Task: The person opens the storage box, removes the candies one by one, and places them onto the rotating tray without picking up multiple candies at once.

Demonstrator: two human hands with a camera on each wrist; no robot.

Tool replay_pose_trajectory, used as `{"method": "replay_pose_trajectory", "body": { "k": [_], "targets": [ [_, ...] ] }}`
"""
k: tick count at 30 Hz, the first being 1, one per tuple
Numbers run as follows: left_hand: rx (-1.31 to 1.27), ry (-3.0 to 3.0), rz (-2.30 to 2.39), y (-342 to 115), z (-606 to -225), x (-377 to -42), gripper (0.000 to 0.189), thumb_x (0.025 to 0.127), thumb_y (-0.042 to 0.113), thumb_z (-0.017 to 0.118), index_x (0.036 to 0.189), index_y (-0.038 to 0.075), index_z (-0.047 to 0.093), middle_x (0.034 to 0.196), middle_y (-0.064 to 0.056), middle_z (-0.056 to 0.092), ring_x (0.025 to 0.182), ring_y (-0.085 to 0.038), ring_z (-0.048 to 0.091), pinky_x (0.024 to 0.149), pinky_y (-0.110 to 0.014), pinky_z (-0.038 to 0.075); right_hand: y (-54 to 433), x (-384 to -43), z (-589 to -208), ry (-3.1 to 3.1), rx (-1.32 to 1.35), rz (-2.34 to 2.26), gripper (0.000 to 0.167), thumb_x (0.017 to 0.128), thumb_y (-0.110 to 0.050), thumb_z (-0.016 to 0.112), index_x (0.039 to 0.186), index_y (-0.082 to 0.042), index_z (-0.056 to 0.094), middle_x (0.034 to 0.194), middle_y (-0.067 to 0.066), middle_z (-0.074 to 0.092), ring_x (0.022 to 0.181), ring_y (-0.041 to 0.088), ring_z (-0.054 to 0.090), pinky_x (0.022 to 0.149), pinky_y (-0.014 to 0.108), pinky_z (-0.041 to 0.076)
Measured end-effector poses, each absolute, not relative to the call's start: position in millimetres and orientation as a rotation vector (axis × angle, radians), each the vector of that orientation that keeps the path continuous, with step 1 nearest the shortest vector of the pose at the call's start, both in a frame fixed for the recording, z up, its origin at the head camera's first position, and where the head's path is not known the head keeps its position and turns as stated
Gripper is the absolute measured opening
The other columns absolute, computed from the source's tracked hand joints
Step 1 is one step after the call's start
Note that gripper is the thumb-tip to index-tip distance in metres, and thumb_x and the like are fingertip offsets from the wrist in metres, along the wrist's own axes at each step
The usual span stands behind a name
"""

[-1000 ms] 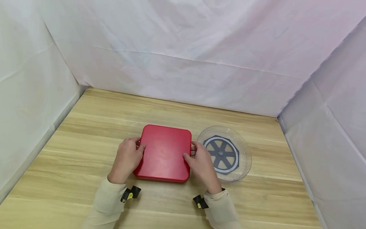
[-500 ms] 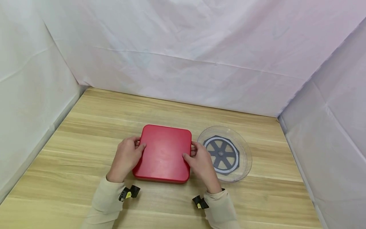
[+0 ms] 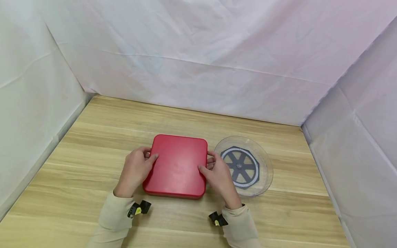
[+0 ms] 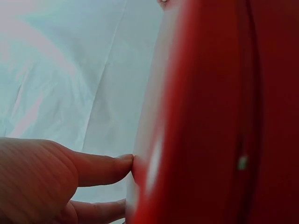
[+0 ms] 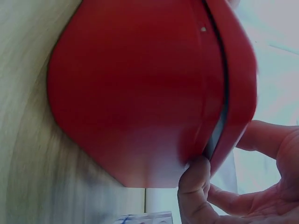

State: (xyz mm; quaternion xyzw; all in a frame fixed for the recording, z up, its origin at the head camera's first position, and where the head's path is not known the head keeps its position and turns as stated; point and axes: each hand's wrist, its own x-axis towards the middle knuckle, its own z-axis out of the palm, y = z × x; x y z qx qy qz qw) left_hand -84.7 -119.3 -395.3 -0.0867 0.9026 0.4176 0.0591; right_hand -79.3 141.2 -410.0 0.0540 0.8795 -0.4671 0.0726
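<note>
Your left hand [image 3: 135,170] and right hand [image 3: 219,174] grip the red lid [image 3: 177,163], which covers the box [image 5: 126,93] with its seam gaping, apparently neither removed nor fully seated.

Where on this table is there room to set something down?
The tabletop is bare left of the left hand, beyond the red box up to the white cloth, and right of the clear round piece. It is crowded between box and round piece, where the right hand grips.

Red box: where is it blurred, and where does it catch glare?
Head view: box fairly sharp, with a soft sheen on top; left wrist view: its near edge badly blurred, with a white glare streak; right wrist view: clearer, its side dark.
</note>
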Motion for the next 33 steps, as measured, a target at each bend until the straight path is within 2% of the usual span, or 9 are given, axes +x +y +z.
{"method": "replay_pose_trajectory", "body": {
  "k": [8,14,19,25,29,33],
  "targets": [
    [-0.233,2.688,1.326,-123,-388,-86,0.042,0.107,0.024,0.07,0.136,-0.007,0.067,0.11,-0.019,0.072,0.093,-0.027,0.065,0.071,-0.029,0.052,146,-78,-405,2.614,0.155,-1.49,0.063,0.094,-0.015,0.081,0.15,-0.002,0.056,0.117,0.015,0.07,0.097,0.02,0.068,0.078,0.03,0.056],
    [-0.173,2.653,1.356,-127,-390,-86,0.041,0.107,0.026,0.069,0.133,-0.006,0.07,0.108,-0.018,0.073,0.094,-0.027,0.065,0.075,-0.029,0.051,153,-79,-401,2.589,0.142,-1.532,0.062,0.095,-0.013,0.08,0.151,-0.001,0.056,0.116,0.016,0.069,0.097,0.022,0.067,0.076,0.028,0.054],
    [-0.177,2.507,1.522,-132,-393,-88,0.046,0.107,0.025,0.069,0.14,-0.006,0.066,0.114,-0.019,0.076,0.096,-0.02,0.068,0.076,-0.023,0.056,156,-78,-400,2.548,0.167,-1.569,0.064,0.095,-0.013,0.079,0.153,-0.004,0.055,0.119,0.015,0.068,0.1,0.023,0.067,0.077,0.028,0.054],
    [-0.23,2.312,1.734,-134,-391,-88,0.055,0.108,0.023,0.068,0.15,-0.009,0.054,0.119,-0.02,0.078,0.086,-0.008,0.072,0.072,-0.022,0.062,156,-78,-398,2.54,0.156,-1.599,0.063,0.096,-0.014,0.079,0.154,-0.006,0.054,0.12,0.013,0.069,0.103,0.022,0.066,0.081,0.03,0.054],
    [-0.249,2.241,1.824,-137,-389,-87,0.053,0.108,0.02,0.066,0.151,-0.009,0.053,0.129,-0.022,0.076,0.088,-0.002,0.071,0.076,-0.022,0.062,156,-76,-396,2.525,0.151,-1.626,0.062,0.096,-0.016,0.079,0.154,-0.007,0.055,0.12,0.013,0.068,0.105,0.022,0.066,0.082,0.03,0.053],
    [-0.275,2.194,1.892,-140,-388,-87,0.054,0.108,0.021,0.067,0.152,-0.008,0.054,0.133,-0.018,0.075,0.09,0.002,0.07,0.078,-0.021,0.061,155,-75,-394,2.503,0.144,-1.651,0.06,0.098,-0.019,0.078,0.153,-0.01,0.057,0.121,0.012,0.066,0.107,0.023,0.064,0.085,0.032,0.052]
  ]
}}
